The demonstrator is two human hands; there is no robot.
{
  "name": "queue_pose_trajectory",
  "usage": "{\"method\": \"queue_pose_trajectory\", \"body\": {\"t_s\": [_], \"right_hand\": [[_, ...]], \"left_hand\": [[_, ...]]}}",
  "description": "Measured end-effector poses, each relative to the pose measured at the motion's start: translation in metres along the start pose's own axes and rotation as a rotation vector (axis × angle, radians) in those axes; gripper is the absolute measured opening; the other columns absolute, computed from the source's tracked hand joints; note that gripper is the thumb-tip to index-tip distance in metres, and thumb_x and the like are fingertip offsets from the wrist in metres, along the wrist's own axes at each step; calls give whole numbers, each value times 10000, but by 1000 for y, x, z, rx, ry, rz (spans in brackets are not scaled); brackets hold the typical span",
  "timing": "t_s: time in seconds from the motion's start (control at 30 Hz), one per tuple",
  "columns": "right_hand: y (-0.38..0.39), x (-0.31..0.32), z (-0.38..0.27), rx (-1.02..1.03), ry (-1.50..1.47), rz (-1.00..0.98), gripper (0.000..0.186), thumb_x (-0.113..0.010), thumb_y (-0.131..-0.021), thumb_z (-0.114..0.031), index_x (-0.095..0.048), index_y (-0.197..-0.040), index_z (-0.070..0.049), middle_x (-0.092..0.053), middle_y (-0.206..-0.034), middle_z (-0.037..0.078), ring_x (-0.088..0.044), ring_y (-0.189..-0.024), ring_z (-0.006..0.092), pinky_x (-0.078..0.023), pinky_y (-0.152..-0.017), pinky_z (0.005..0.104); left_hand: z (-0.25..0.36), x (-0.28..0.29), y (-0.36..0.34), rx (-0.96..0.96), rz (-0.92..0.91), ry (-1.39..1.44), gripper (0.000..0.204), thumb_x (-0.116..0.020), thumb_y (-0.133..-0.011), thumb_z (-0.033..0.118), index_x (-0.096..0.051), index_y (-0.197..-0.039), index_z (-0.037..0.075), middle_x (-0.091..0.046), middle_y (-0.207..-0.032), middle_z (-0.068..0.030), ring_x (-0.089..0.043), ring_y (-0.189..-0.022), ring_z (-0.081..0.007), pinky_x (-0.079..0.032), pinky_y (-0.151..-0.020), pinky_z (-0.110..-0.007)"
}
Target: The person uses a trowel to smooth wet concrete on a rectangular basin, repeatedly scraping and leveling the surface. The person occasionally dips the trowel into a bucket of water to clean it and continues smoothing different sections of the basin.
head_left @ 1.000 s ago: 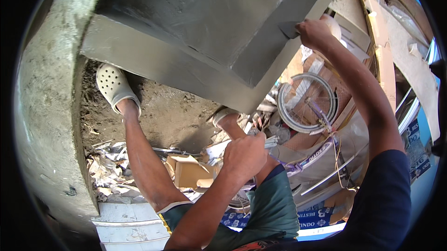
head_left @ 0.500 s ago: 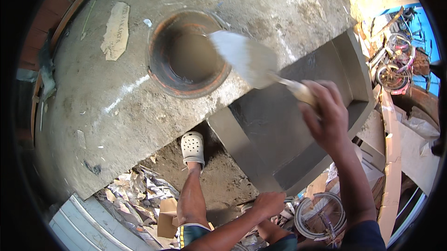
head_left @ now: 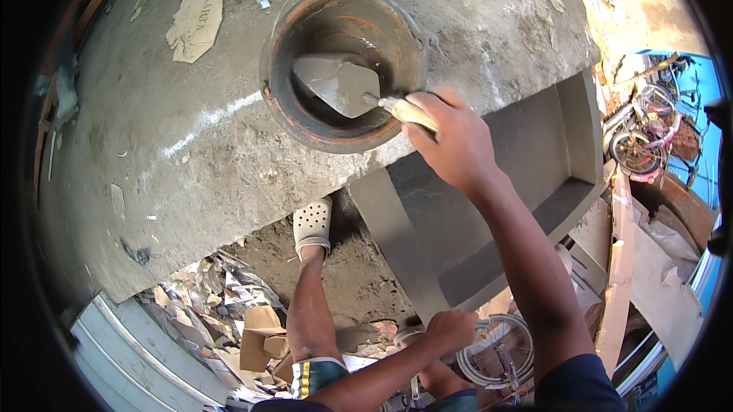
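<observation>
My right hand (head_left: 450,137) grips the wooden handle of a trowel (head_left: 347,87). Its broad, grey-coated blade dips inside a round bucket (head_left: 276,118) of wet grey mortar on the concrete ledge. The blade covers part of the mortar. Below and to the right of the bucket lies a smooth, freshly coated rectangular basin (head_left: 450,206) with low walls, partly hidden by my right forearm. My left hand (head_left: 452,332) is closed in a fist near my knee, beside the basin's near corner; whatever it may hold is hidden.
A torn piece of brown paper (head_left: 200,11) lies on the concrete ledge (head_left: 206,183). My shoe (head_left: 312,225) stands on dirt by the ledge's edge. Scraps and a cardboard box (head_left: 263,336) lie below left. A coiled cable (head_left: 500,351) sits near my left hand; bicycles (head_left: 645,133) stand far right.
My right hand has moved left, carrying the trowel from above the basin's edge into the bucket. The view has shifted a little. My left hand stays closed near my knee.
</observation>
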State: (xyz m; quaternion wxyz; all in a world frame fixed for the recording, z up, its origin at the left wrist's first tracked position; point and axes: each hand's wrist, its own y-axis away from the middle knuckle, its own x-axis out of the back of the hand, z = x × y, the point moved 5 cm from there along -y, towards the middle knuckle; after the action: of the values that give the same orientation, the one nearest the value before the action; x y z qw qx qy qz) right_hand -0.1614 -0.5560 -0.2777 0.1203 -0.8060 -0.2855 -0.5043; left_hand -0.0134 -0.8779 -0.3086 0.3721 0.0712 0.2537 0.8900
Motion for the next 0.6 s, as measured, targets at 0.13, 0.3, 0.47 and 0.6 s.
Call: {"method": "queue_pose_trajectory", "body": {"t_s": [0.13, 0.3, 0.47, 0.6], "right_hand": [[34, -4, 14, 61, -232, 184, 410, -818, -905, -168, -724, -1297, -93, -691, -1250, 104, -710, -1100, 329, -583, -922, 408], [107, 10, 36, 93, -319, 353, 468, -841, -881, -132, -724, -1330, -74, -686, -1221, 124, -708, -1055, 305, -588, -908, 390], [232, 27, 92, -47, -316, 324, 499, -864, -875, -142, -727, -1353, -90, -673, -1211, 115, -708, -1052, 286, -609, -859, 400], [361, 37, 143, -224, -199, 243, 521, -871, -864, -144, -725, -1357, -64, -667, -1215, 128, -693, -1069, 300, -594, -881, 395]], "left_hand": [[-5, -6, 1, 51, -39, -19, 257, -564, -968, 191, -733, -1070, 27, -788, -1029, -252, -778, -1003, -456, -608, -880, -577], [-20, -44, -9, 129, -186, -140, 297, -601, -978, 243, -677, -1167, 26, -776, -1098, -239, -752, -1076, -452, -576, -924, -576], [-55, -111, -17, 186, -273, -169, 371, -625, -999, 322, -698, -1220, 34, -779, -1112, -233, -745, -1086, -448, -579, -920, -568], [-73, -160, -18, 257, -400, -173, 307, -644, -993, 299, -729, -1132, 39, -788, -1101, -248, -760, -1052, -454, -580, -928, -576]]}}
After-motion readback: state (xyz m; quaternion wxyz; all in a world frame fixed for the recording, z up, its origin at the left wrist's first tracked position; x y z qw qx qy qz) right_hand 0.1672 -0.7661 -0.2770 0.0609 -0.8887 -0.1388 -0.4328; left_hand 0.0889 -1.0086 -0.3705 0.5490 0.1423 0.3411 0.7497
